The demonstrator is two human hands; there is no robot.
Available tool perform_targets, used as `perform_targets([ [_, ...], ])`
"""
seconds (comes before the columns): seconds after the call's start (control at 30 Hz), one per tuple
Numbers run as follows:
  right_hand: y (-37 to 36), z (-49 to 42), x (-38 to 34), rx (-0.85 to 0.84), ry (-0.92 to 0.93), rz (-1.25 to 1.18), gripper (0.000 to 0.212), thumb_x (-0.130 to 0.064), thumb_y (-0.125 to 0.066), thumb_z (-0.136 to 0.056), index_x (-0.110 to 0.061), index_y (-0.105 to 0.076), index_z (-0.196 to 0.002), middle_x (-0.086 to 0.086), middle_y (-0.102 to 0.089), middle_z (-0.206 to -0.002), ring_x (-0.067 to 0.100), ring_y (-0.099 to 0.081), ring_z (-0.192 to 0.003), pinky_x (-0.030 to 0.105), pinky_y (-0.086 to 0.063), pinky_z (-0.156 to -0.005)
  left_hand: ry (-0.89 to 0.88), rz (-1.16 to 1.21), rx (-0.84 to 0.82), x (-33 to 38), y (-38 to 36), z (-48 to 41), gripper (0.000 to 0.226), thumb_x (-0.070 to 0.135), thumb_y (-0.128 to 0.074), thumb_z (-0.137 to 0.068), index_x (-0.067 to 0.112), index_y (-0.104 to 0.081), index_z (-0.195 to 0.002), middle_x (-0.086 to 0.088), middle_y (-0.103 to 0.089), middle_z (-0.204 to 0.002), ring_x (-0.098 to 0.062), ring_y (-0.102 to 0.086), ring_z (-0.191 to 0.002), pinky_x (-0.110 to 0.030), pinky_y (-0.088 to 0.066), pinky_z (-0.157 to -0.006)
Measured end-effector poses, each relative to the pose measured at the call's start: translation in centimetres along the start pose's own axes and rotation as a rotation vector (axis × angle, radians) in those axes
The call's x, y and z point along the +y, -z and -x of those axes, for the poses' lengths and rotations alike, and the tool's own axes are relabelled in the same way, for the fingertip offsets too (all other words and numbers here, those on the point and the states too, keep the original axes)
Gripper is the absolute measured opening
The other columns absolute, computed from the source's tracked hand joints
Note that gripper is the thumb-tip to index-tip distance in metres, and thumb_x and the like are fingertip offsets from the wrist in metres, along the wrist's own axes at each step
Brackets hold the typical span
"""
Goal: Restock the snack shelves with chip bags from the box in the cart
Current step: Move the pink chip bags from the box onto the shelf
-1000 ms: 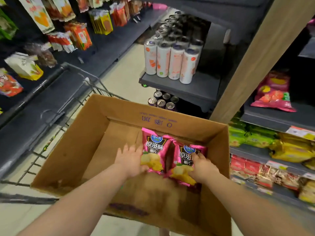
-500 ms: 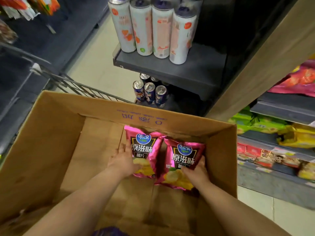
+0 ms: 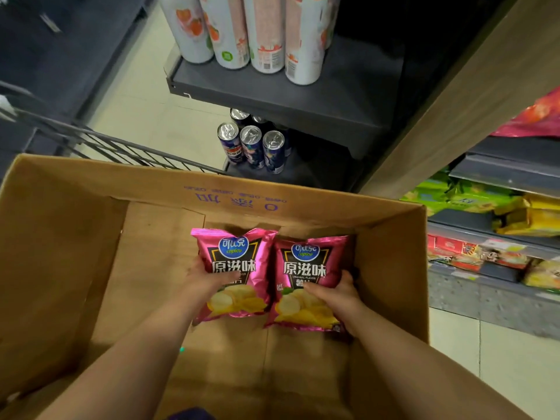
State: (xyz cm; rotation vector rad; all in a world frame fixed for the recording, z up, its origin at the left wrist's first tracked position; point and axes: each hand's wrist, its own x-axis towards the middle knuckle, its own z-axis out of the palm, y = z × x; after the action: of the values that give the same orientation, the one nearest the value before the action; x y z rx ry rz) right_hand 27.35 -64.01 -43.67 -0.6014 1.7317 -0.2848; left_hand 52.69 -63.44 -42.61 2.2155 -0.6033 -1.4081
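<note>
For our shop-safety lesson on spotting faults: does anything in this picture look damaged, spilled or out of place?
Nothing stands out. The left chip bag, gripped by the left hand, and the right chip bag, gripped by the right hand, look whole inside the cardboard box, with nothing spilled. The dark cans beyond stand upright.

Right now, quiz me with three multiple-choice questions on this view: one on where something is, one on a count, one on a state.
1. The left bag and right bag, both pink, lie:
A in the cardboard box
B on a shelf
C on the floor

2. Bags showing in the box:
A one
B two
C four

3. The left-hand grip is:
A flat and idle
B on the cart rail
C holding a bag

Answers:
1. A, the box walls surround both bags.
2. B, only those two show.
3. C, its thumb lies over the left bag's front.
</note>
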Motion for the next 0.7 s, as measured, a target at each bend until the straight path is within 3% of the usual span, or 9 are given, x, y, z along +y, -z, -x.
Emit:
perform_targets([
  [0.1, 0.0, 0.3, 0.3, -0.037, -0.003, -0.049, 0.079, -0.014, -0.085, -0.065, -0.007, -0.040, -0.129, 0.012, -0.060, -0.123, 0.026, -0.061, -0.106, 0.036, -0.052, -0.088, -0.005, 0.022, -0.027, -0.5, 0.2, 0.0, 0.063, -0.002, -0.082, -0.064, 0.016, -0.046, -0.112, 0.005, -0.063, -0.088, -0.008, -0.061, -0.074, -0.018, -0.046, -0.056],
  [0.17, -0.1, 0.5, 0.5, -0.034, 0.005, -0.048, 0.077, -0.014, -0.085, -0.064, -0.007, -0.043, -0.127, 0.013, -0.061, -0.122, 0.027, -0.062, -0.106, 0.040, -0.052, -0.091, -0.006, 0.013, -0.038, -0.9, 0.2, 0.3, 0.065, -0.001, -0.082, -0.064, 0.016, -0.044, -0.113, 0.006, -0.062, -0.086, -0.008, -0.060, -0.074, -0.017, -0.046, -0.054],
  [0.27, -0.3, 1.3, 0.8, 0.005, 0.022, -0.011, 0.078, -0.016, -0.086, -0.063, -0.007, -0.042, -0.126, 0.012, -0.062, -0.120, 0.028, -0.062, -0.107, 0.045, -0.051, -0.095, -0.034, 0.009, -0.046, -1.3, 0.1, 0.9, 0.069, -0.001, -0.084, -0.062, 0.010, -0.044, -0.118, -0.004, -0.065, -0.097, -0.019, -0.064, -0.085, -0.024, -0.051, -0.062],
  [0.4, -1.0, 3.4, 1.0, 0.080, 0.051, 0.042, 0.085, -0.022, -0.087, -0.062, -0.007, -0.039, -0.131, 0.011, -0.061, -0.122, 0.028, -0.060, -0.110, 0.039, -0.049, -0.097, -0.096, -0.020, -0.070, -1.5, 1.1, 1.8, 0.071, 0.002, -0.085, -0.061, 0.002, -0.050, -0.123, -0.014, -0.067, -0.110, -0.029, -0.065, -0.099, -0.035, -0.056, -0.074],
  [0.5, -1.5, 5.9, 0.5, 0.130, 0.099, 0.049, 0.084, -0.026, -0.086, -0.063, -0.009, -0.038, -0.130, 0.010, -0.060, -0.122, 0.027, -0.059, -0.110, 0.032, -0.048, -0.092, -0.166, -0.039, -0.017, -1.1, 2.8, 3.4, 0.071, 0.011, -0.088, -0.059, 0.008, -0.048, -0.118, 0.000, -0.065, -0.098, -0.014, -0.062, -0.083, -0.021, -0.046, -0.062],
  [0.57, -1.6, 7.9, 0.1, 0.143, 0.137, 0.048, 0.083, -0.027, -0.085, -0.063, -0.010, -0.038, -0.129, 0.010, -0.059, -0.121, 0.028, -0.059, -0.110, 0.035, -0.049, -0.093, -0.215, -0.011, 0.002, -0.7, 4.1, 4.7, 0.073, 0.014, -0.088, -0.058, 0.015, -0.043, -0.116, 0.009, -0.060, -0.090, -0.005, -0.057, -0.077, -0.018, -0.043, -0.061],
  [0.7, -1.4, 12.6, -0.9, 0.154, 0.257, -0.022, 0.078, -0.023, -0.085, -0.064, -0.009, -0.040, -0.126, 0.010, -0.061, -0.118, 0.026, -0.062, -0.103, 0.041, -0.054, -0.089, -0.298, 0.066, -0.027, 0.3, 6.9, 7.6, 0.074, 0.013, -0.089, -0.056, 0.016, -0.041, -0.113, -0.005, -0.063, -0.106, -0.024, -0.063, -0.096, -0.042, -0.052, -0.086],
])
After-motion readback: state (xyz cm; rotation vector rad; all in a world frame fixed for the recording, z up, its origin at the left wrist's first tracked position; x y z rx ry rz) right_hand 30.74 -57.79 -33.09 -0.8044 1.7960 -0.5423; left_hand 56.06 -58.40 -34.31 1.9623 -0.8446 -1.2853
